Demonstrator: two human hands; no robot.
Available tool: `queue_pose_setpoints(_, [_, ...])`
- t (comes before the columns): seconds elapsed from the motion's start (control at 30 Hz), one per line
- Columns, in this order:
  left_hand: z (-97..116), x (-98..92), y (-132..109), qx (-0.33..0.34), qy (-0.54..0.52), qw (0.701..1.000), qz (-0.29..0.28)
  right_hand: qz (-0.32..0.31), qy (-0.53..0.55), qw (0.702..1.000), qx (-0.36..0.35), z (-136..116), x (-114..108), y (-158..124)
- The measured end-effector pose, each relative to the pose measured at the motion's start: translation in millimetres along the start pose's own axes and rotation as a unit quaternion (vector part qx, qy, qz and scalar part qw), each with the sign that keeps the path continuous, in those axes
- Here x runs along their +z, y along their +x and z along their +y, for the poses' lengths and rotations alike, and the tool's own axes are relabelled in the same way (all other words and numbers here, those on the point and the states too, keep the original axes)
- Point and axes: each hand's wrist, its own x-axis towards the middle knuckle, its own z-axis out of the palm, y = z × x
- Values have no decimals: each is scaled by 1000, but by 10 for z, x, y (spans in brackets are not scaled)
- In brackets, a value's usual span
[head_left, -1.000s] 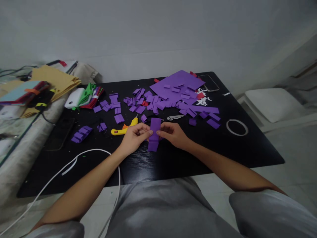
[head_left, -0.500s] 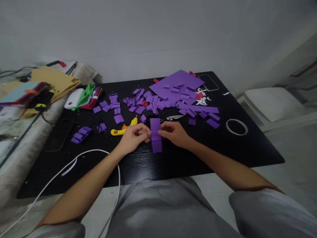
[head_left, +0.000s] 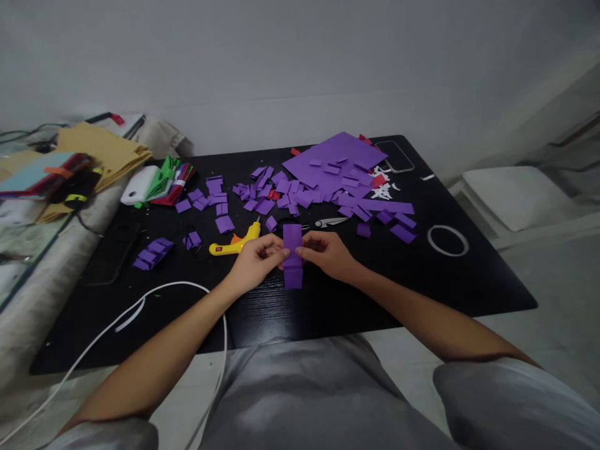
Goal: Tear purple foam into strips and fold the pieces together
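Observation:
A folded strip of purple paper (head_left: 293, 237) stands upright between my two hands, over the near middle of the black table. My left hand (head_left: 257, 259) pinches its left edge, thumb in front and the other fingers partly hidden behind. From the other side my right hand (head_left: 328, 253) grips the right edge in the same way. A crease crosses the strip below my thumbs, and its lower part hangs toward me. Just left of my left hand lies a yellow glue gun (head_left: 237, 240). Beyond my right hand are scissors (head_left: 330, 222), their handles partly dark against the table.
Many small folded purple pieces (head_left: 290, 190) and a large purple sheet (head_left: 337, 153) cover the back of the black table (head_left: 394, 294). A tape ring (head_left: 447, 240) lies right, a phone (head_left: 396, 156) back right. A white cable (head_left: 154, 289) loops across the left front.
My left hand has closed onto the strip's left edge, where its fingers were looser before. The strip has shifted slightly left.

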Motion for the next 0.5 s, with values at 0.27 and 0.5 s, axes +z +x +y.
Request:
queue_pose_setpoints(0.27, [12, -55, 18, 27, 5, 999, 35, 14, 33, 999, 2, -27, -97, 42])
queue_pose_setpoints(0.5, [24, -46, 21, 20, -8, 999, 40, 27, 58, 998, -6, -59, -83, 37])
